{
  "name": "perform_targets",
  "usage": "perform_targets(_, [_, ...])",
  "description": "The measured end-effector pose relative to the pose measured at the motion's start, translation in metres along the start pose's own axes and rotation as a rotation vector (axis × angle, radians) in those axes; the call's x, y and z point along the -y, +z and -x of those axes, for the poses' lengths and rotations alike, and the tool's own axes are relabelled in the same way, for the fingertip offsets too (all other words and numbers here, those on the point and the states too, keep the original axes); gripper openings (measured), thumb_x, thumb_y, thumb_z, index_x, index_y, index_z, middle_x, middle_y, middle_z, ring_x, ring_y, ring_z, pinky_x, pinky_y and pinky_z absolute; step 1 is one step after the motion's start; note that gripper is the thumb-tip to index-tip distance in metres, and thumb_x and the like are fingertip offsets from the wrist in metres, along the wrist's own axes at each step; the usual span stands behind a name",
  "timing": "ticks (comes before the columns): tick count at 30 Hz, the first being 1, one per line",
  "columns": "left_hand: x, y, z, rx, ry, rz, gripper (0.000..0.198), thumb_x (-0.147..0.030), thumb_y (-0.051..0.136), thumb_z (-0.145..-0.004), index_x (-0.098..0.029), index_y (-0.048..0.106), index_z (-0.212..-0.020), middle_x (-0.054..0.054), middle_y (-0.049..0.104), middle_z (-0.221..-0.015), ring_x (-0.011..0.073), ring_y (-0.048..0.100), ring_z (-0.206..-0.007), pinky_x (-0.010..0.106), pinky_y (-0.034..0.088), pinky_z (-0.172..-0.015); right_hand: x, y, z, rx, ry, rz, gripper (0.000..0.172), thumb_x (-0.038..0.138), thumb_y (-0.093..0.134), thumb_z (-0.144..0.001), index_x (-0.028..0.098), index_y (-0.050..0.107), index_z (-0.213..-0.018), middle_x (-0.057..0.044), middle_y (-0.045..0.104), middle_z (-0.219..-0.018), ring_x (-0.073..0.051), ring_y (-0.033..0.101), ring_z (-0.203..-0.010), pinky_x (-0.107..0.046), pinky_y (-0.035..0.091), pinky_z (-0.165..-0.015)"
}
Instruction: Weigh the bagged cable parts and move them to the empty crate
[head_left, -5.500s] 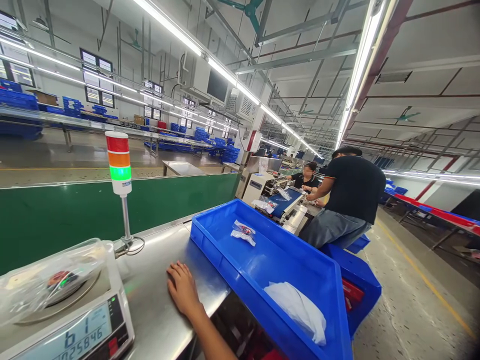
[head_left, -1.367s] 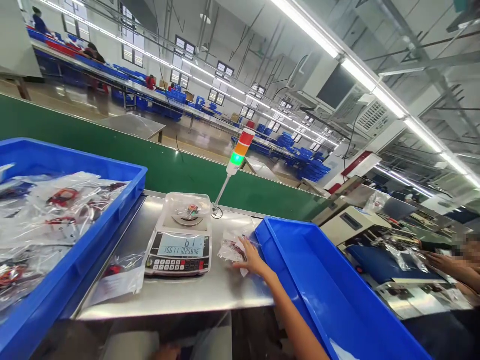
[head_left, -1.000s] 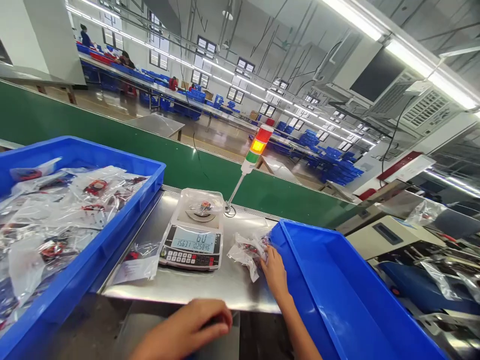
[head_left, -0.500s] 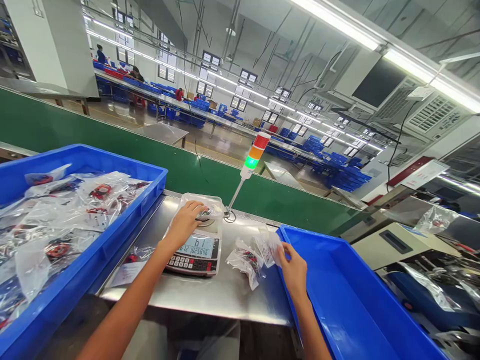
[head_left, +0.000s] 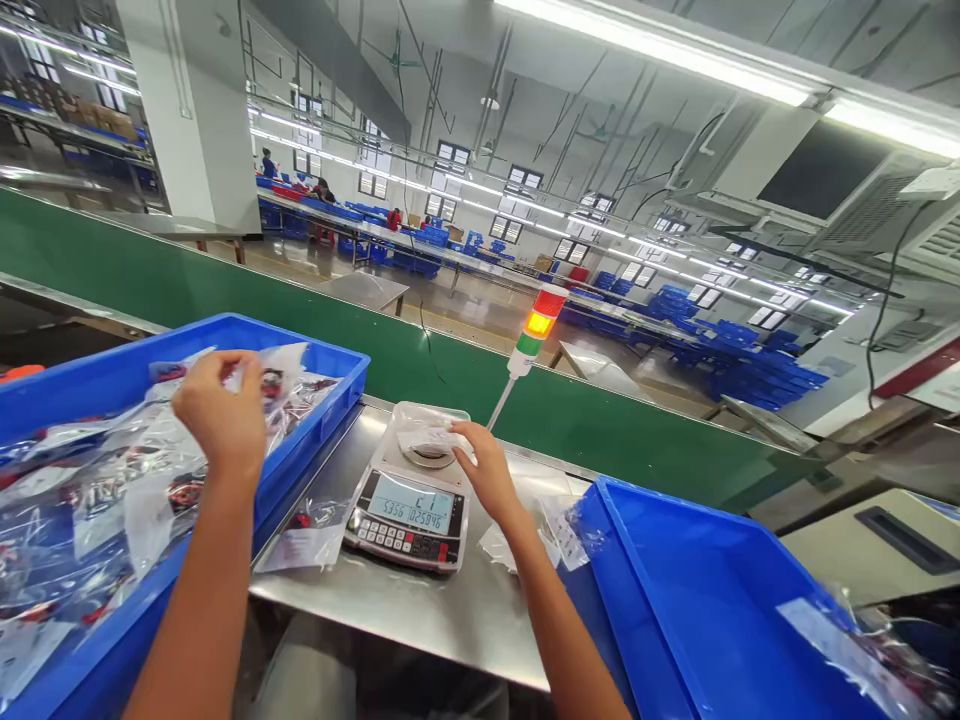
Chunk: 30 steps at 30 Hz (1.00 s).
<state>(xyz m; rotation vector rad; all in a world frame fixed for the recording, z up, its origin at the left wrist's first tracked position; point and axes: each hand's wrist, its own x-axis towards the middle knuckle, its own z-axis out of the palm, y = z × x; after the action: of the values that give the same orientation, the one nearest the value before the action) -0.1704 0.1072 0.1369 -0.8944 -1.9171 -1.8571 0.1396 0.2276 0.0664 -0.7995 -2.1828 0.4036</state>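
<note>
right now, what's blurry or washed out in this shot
Head view: the ceiling tube light is blown out white; head view, below the digital scale: sheen on the steel tabletop; head view, lower right: the plastic bag looks smeared.

- Shiny metal tabletop (head_left: 442, 615)
- Digital scale (head_left: 409, 515) around the middle
- Clear bag with a red item (head_left: 307, 540), at the scale's left
- Clear plastic bags (head_left: 564, 530) right of the scale, partly hidden

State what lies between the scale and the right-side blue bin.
In the head view, plastic packets lie there on the metal tabletop, partly covered by the right forearm.
</note>
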Motion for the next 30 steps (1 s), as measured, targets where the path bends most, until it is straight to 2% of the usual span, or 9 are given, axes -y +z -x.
perform_targets(3, [0.0,-0.031,0.011,-0.018,0.141,-0.184,0.048,-0.04,0.058,-0.094,-0.012,0.051,-0.132,0.012,0.055,-0.139,0.037,0.044,-0.136,0.065,0.032,-0.111,-0.018,-0.007,0.053,-0.123,0.175,0.074,0.03,0.034,0.045,-0.098,0.023,0.068,-0.114,-0.01,0.07,-0.122,-0.027,0.06,-0.118,-0.045,0.047,-0.104])
perform_targets(5, [-0.006,-0.034,0.026,0.057,0.146,-0.162,0.048,-0.043,0.055,-0.096,-0.015,0.049,-0.135,0.01,0.054,-0.139,0.0348,0.046,-0.135,0.059,0.036,-0.112,-0.031,-0.01,0.098,-0.146,0.331,0.151,0.034,0.041,0.043,-0.099,0.023,0.069,-0.112,-0.012,0.07,-0.119,-0.03,0.06,-0.117,-0.048,0.047,-0.102])
perform_targets(9, [-0.019,-0.005,0.067,0.384,0.251,0.067,0.029,-0.041,0.052,-0.095,-0.018,0.062,-0.11,0.008,0.066,-0.116,0.0285,0.062,-0.113,0.048,0.049,-0.104,-0.05,-0.006,0.189,-0.058,0.559,0.359,0.041,0.048,0.048,-0.094,0.025,0.067,-0.122,-0.01,0.064,-0.136,-0.036,0.046,-0.136,-0.056,0.039,-0.111])
perform_targets(11, [-0.021,0.015,0.087,0.547,0.33,0.132,0.024,-0.037,0.052,-0.096,-0.019,0.063,-0.107,0.008,0.067,-0.116,0.0275,0.061,-0.114,0.047,0.049,-0.105,-0.053,-0.002,0.223,-0.044,0.575,0.399,0.045,0.045,0.046,-0.094,0.025,0.064,-0.131,-0.007,0.058,-0.145,-0.034,0.041,-0.142,-0.055,0.036,-0.115])
perform_targets(13, [-0.021,0.034,0.104,0.656,0.38,0.147,0.022,-0.033,0.051,-0.097,-0.019,0.062,-0.11,0.009,0.066,-0.12,0.0274,0.059,-0.117,0.046,0.048,-0.105,-0.055,0.0,0.244,-0.099,0.553,0.38,0.047,0.04,0.038,-0.098,0.024,0.063,-0.134,-0.007,0.056,-0.147,-0.029,0.044,-0.141,-0.05,0.038,-0.115])
perform_targets(16, [-0.017,0.053,0.122,0.73,0.427,0.156,0.021,-0.028,0.049,-0.098,-0.019,0.062,-0.111,0.01,0.065,-0.121,0.0274,0.058,-0.117,0.045,0.049,-0.103,-0.055,-0.003,0.256,-0.271,0.545,0.327,0.048,0.042,0.032,-0.102,0.021,0.066,-0.129,-0.011,0.064,-0.137,-0.027,0.057,-0.128,-0.045,0.045,-0.108])
perform_targets(20, [-0.008,0.062,0.132,0.781,0.478,0.152,0.022,-0.026,0.045,-0.099,-0.017,0.062,-0.11,0.01,0.065,-0.119,0.0281,0.058,-0.115,0.045,0.05,-0.101,-0.048,-0.012,0.254,-0.467,0.616,0.255,0.057,0.061,0.041,-0.098,0.018,0.07,-0.122,-0.014,0.072,-0.123,-0.031,0.066,-0.115,-0.043,0.05,-0.098])
perform_targets(25, [-0.002,0.063,0.131,0.799,0.488,0.124,0.021,-0.024,0.044,-0.1,-0.017,0.062,-0.108,0.009,0.066,-0.115,0.0272,0.058,-0.113,0.044,0.051,-0.098,-0.029,-0.024,0.244,-0.561,0.814,0.095,0.064,0.073,0.058,-0.085,0.019,0.074,-0.116,-0.012,0.074,-0.119,-0.033,0.068,-0.109,-0.041,0.052,-0.091])
perform_targets(30, [0.003,0.069,0.131,0.872,0.496,0.089,0.02,-0.021,0.05,-0.096,-0.018,0.062,-0.111,0.009,0.065,-0.12,0.0279,0.055,-0.118,0.046,0.05,-0.102,-0.014,-0.032,0.237,-0.722,0.97,-0.264,0.066,0.068,0.075,-0.071,0.013,0.073,-0.107,-0.011,0.076,-0.108,-0.032,0.07,-0.098,-0.037,0.059,-0.081])
